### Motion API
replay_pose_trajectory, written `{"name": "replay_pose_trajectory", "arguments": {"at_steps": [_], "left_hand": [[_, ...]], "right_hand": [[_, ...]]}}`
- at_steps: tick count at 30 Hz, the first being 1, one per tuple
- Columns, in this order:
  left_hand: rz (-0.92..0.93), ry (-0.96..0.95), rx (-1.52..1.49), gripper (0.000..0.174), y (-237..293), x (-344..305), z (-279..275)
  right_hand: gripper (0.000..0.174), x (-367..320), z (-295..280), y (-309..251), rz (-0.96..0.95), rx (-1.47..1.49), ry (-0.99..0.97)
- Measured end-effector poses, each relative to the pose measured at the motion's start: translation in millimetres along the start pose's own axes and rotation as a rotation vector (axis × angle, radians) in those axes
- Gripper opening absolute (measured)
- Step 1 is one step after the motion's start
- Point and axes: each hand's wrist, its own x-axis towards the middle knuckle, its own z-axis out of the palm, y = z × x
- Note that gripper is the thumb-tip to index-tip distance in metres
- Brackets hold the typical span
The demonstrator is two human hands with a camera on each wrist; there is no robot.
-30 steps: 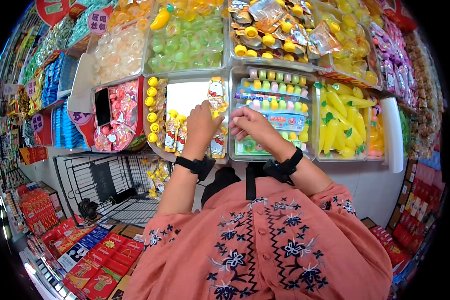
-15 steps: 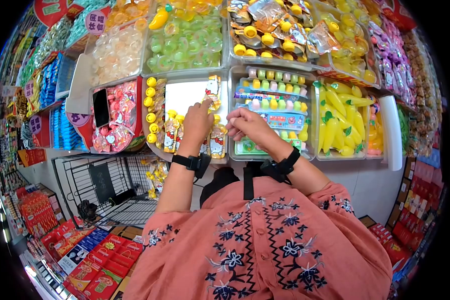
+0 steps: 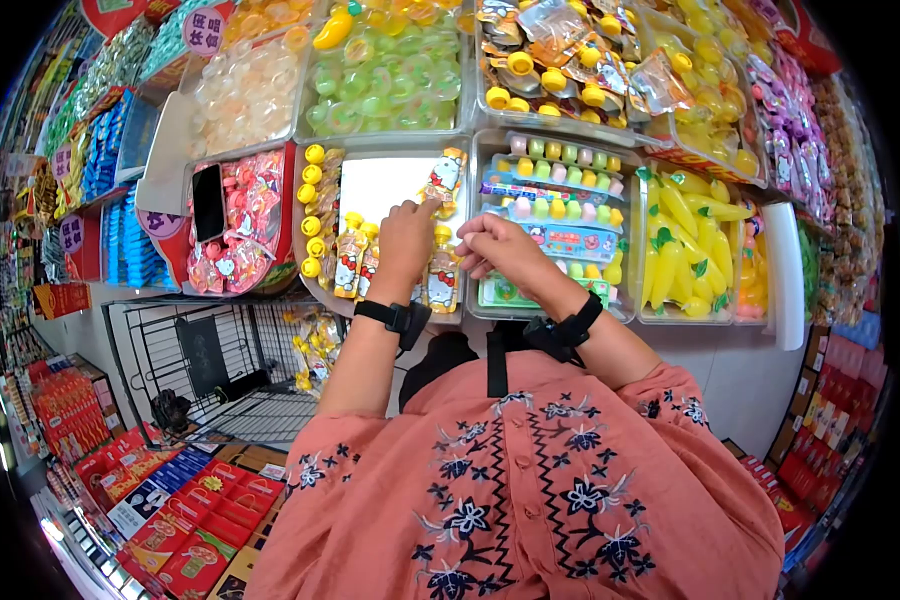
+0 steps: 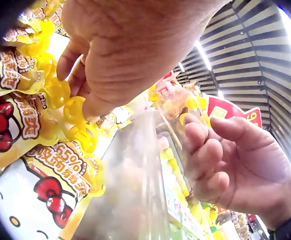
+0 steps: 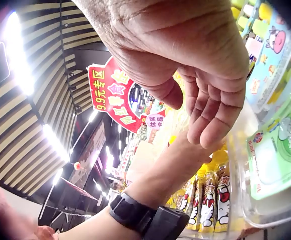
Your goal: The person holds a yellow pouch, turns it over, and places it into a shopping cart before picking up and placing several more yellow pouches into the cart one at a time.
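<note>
Left hand (image 3: pixel 405 240) touches 1 pouch (image 3: pixel 444 178), grip unclear; right hand (image 3: pixel 495 245) loosely curled, empty. Pouch likely light, soft, slick: best pinched at its stiff cap (image 4: pixel 75 109).

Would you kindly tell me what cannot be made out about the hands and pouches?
Head view: the left hand covers the pouches beneath it, hiding its fingers' contact.
Left wrist view: blur leaves unclear whether the fingers pinch a yellow cap.
Right wrist view: the lower edge cuts off the clear tray.

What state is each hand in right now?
Left hand: touching the yellow-capped pouches; grip cannot be told.
Right hand: open, loosely curled, empty.
</note>
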Motion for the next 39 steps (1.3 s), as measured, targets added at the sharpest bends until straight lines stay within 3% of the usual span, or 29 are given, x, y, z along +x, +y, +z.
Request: {"name": "replay_pose_trajectory", "arguments": {"at_steps": [2, 5, 10, 23, 31, 34, 39], "left_hand": [[-0.019, -0.028, -0.008, 0.031, -1.9, -0.1, -5.6], [-0.057, 0.131, -0.106, 0.027, -9.6, -3.8, -18.6], [-0.149, 0.113, -0.289, 0.022, -18.5, -13.1, -39.6], [-0.425, 0.334, -0.641, 0.028, -37.9, -101.3, -119.8], [-0.636, 0.415, -0.825, 0.025, -69.1, -174.9, -134.9], [-0.698, 0.541, -0.770, 0.026, -105.7, -215.7, -127.3], [-0.962, 0.673, -0.577, 0.030, -184.9, -305.1, -111.4]], "right_hand": [[0.026, 0.6, 1.3, -3.0, -0.010, -0.005, 0.011], [0.024, 2.2, 1.1, -7.9, -0.035, 0.014, 0.053], [0.020, 11.7, 0.5, -10.4, -0.107, 0.050, 0.098], [0.024, 19.6, 12.3, -38.3, -0.281, 0.043, 0.251], [0.023, 40.7, 46.3, -32.4, -0.259, -0.061, 0.153], [0.024, 40.4, 74.9, -37.3, -0.255, -0.109, 0.062], [0.026, 43.7, 133.1, -33.9, -0.195, -0.241, -0.175]]}}
